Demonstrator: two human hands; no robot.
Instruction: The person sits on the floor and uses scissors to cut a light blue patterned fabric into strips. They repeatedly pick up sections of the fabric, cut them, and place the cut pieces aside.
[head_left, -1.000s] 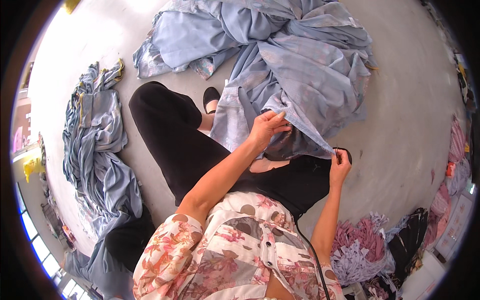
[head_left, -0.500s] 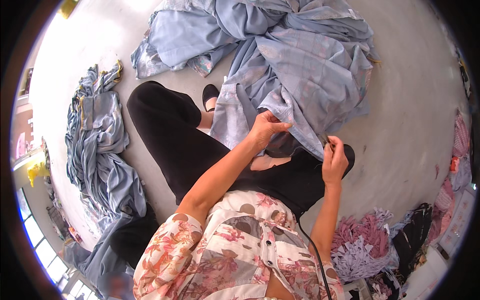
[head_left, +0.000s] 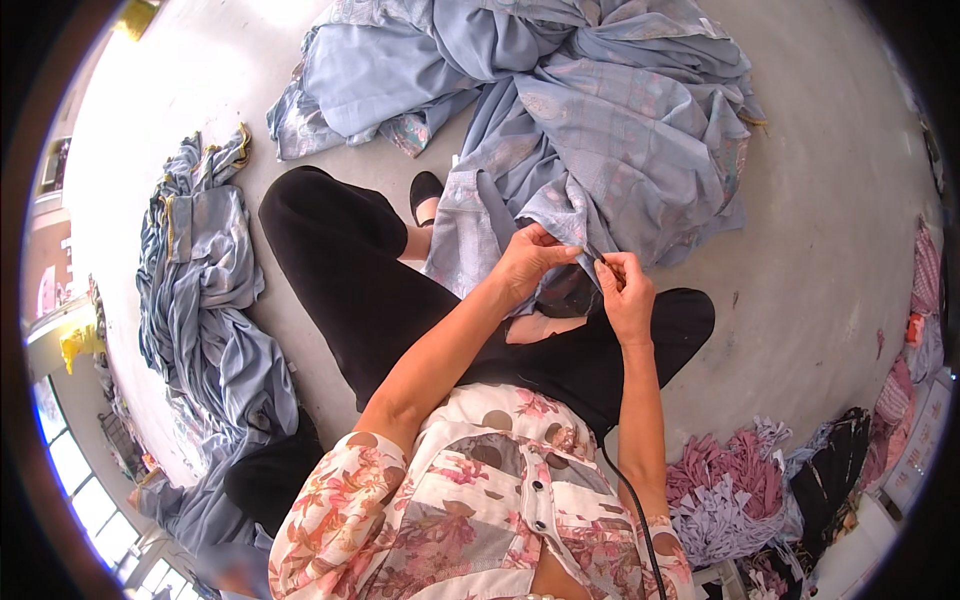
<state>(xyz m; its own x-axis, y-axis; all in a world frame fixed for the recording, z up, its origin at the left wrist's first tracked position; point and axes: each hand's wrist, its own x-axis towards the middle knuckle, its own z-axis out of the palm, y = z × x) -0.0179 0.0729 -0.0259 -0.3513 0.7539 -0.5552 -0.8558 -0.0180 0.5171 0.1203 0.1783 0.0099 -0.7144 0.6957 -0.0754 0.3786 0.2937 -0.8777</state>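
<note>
A large heap of blue-grey patterned cloth point(head_left: 620, 150) spreads over the floor ahead and reaches onto my lap. My left hand point(head_left: 535, 262) pinches the near edge of this cloth between thumb and fingers. Close beside it on the right, my right hand point(head_left: 626, 290) is closed round a small dark tool that looks like thread snips point(head_left: 592, 256). The tool's tip is at the cloth edge by my left fingertips; most of it is hidden in my fingers.
A long pile of blue-grey garments point(head_left: 210, 280) lies on the floor at left, with another person's dark-clad leg point(head_left: 270, 480) near its lower end. Pink and lilac cloth strips point(head_left: 725, 490) lie at lower right. A black cord point(head_left: 635, 500) runs down my front.
My right hand has moved left with the snips, from the cloth's right corner to beside my left hand. My left hand keeps its pinch on the cloth.
</note>
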